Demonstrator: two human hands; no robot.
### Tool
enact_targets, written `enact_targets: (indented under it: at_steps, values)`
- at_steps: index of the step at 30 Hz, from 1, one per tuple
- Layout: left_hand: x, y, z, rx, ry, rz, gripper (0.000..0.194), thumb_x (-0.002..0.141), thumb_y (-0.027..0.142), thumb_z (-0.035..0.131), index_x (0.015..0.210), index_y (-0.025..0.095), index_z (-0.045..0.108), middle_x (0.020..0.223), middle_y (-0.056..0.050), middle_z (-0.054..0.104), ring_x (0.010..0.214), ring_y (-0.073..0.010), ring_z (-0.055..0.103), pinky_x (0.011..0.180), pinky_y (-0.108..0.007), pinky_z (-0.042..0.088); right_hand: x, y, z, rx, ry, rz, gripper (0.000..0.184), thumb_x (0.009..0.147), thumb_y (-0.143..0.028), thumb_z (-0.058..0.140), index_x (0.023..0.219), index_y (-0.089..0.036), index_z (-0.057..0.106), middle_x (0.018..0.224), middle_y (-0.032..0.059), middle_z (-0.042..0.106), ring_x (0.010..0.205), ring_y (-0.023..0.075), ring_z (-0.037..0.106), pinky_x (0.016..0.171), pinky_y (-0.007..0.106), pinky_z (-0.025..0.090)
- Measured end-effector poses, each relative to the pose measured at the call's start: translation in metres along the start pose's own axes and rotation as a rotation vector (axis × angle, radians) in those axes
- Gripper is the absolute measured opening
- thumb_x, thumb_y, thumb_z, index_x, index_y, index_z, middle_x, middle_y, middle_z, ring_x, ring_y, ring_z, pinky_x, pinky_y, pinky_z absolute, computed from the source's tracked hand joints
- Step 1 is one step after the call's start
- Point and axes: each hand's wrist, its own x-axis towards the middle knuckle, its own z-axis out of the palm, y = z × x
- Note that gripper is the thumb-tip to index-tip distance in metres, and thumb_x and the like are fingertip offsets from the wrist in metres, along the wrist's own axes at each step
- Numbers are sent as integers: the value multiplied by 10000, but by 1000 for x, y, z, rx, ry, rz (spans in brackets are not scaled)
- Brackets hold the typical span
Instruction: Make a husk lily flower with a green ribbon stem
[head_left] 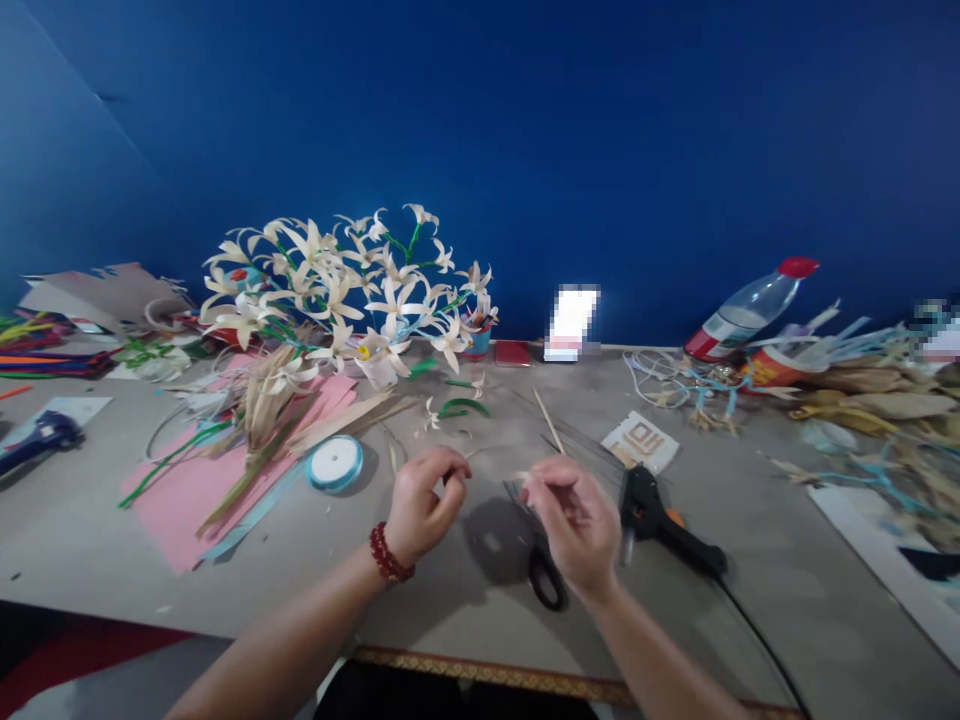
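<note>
My left hand (427, 500), a red bead bracelet on its wrist, hovers over the table with its fingers curled together. A thin pale strand seems to run from its fingertips, too faint to identify. To its right my right hand (576, 518) pinches thumb and fingers together on something small and pale that I cannot make out. Black-handled scissors (546, 578) lie partly hidden under the right hand. Beside that hand rests a black hot glue gun (667, 520) with its cord. A wooden stick (548, 420) and thin wires (585, 440) lie just beyond the fingers.
White handmade flowers (337, 290) on green stems stand at the back left. A light-blue ribbon spool (334, 464) lies near pink paper (172, 500) and dried husks (262, 420). On the right are a tilted bottle (742, 315), husk scraps (862, 385) and a white board (885, 560).
</note>
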Motion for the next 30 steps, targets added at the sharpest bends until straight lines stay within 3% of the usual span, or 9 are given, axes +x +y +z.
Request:
enact_targets:
  at_steps: [5, 15, 22, 27, 30]
  values:
    - [-1, 10, 1, -102, -127, 59, 70, 872, 193, 530, 880, 177, 597, 754, -44, 612, 706, -174, 577, 671, -288, 455, 0, 1, 3, -25, -99, -25, 114, 882, -118, 592, 849, -225, 607, 805, 25, 638, 752, 164, 633, 663, 271, 522]
    - [-3, 5, 7, 40, -144, 129, 141, 864, 116, 491, 756, 194, 536, 693, -33, 578, 674, -170, 534, 655, -296, 417, 8, -7, 4, -112, -275, 103, 45, 866, -201, 585, 838, -201, 621, 729, 11, 657, 639, 145, 633, 618, 240, 532]
    - [-4, 7, 7, 63, -131, 149, 151, 839, 108, 493, 735, 195, 559, 653, -26, 585, 646, -168, 545, 656, -298, 426, 13, 0, -7, -401, -272, -37, 63, 835, -180, 608, 796, -226, 625, 716, 4, 701, 646, 164, 653, 640, 267, 503]
    - [-6, 6, 4, 50, -102, 87, 161, 855, 113, 481, 746, 192, 569, 676, -33, 593, 663, -166, 547, 665, -296, 429, 20, 2, -18, -466, -138, -52, 71, 858, -178, 576, 847, -225, 628, 755, 14, 694, 689, 171, 654, 684, 279, 511]
    - [-4, 7, 4, 46, -117, 98, 161, 863, 132, 481, 737, 193, 562, 667, -28, 588, 655, -163, 548, 650, -290, 425, 17, -3, -10, -347, -277, -20, 107, 853, -181, 585, 944, -218, 627, 839, 24, 706, 733, 166, 670, 704, 266, 528]
